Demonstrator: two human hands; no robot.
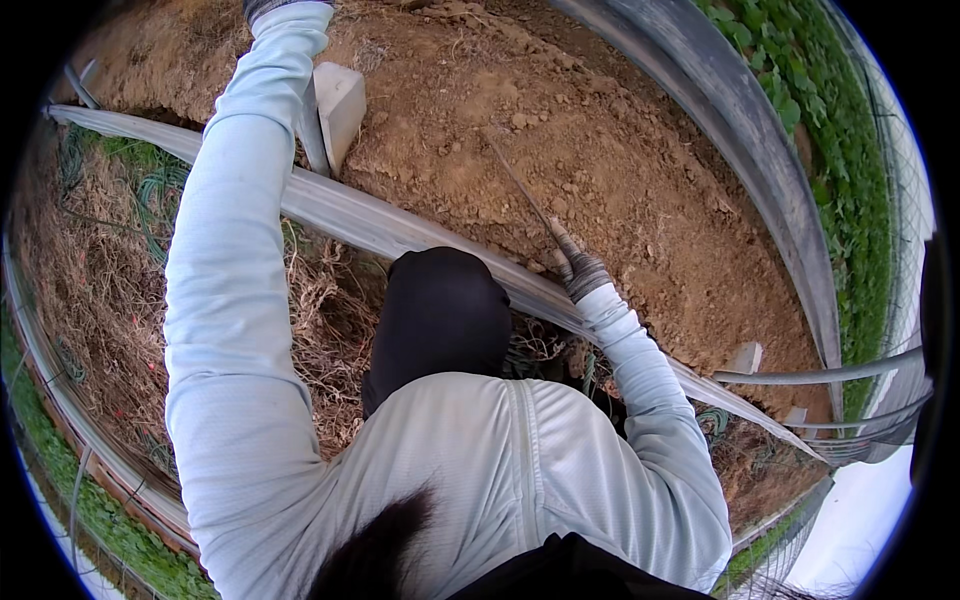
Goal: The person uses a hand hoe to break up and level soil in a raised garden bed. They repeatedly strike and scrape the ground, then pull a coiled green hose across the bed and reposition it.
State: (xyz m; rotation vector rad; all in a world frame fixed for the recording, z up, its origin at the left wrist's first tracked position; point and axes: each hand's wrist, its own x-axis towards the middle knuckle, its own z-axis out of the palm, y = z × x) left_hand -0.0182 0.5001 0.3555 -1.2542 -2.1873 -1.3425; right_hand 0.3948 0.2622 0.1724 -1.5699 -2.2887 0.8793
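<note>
My right hand (581,266), in a dark fingerless-looking glove with bare fingertips, is closed on a thin metal rod (523,187). The rod points up and left over the brown soil (465,150). Up at the top left edge, only the dark cuff of my left hand (277,6) shows; its fingers are out of the picture. Near that forearm a pale concrete block (341,112) stands against a grey metal post (311,127). A long grey metal rail (360,214) runs diagonally between my body and the soil, beneath both arms.
Dry tangled vines (330,330) and green twine (157,199) lie on my side of the rail. A wide dark sheet band (757,127) curves along the right, beside green plants (832,172). Curved metal pipes (825,375) and netting stand at the lower right.
</note>
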